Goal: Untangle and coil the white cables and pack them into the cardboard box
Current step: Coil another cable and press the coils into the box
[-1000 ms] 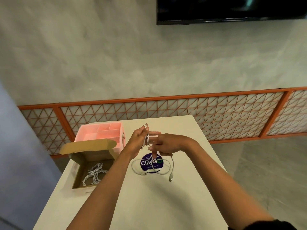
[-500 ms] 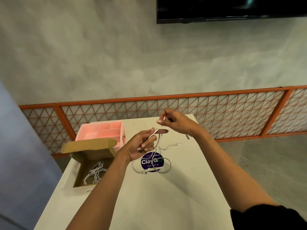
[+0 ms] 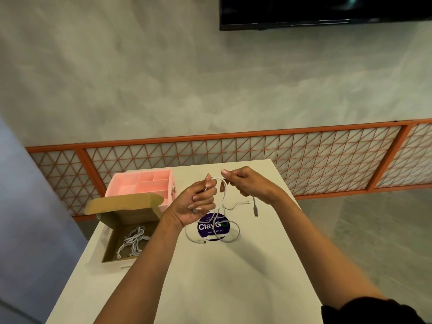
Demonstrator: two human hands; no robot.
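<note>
White table (image 3: pixel 210 277): left hand (image 3: pixel 196 202) clenched round white cable (image 3: pixel 223 202); right hand (image 3: pixel 247 183) fingers (image 3: pixel 225 172) pinching it, both raised.

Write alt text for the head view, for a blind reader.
Two hands hold a white cable above a table: the left hand grips its loops, the right hand pinches a strand. Left of them stand a pink organizer and an open cardboard box with coiled cables.

left hand (image 3: pixel 197 202) grips white cable (image 3: pixel 223 197) above sticker (image 3: pixel 213 228) | right hand (image 3: pixel 247 183) pinches same cable, right of sticker | cable loops over sticker | cardboard box (image 3: pixel 109 251) left of sticker holds coiled cables (image 3: pixel 133 240) | pink organizer (image 3: pixel 140 185) behind box
</note>
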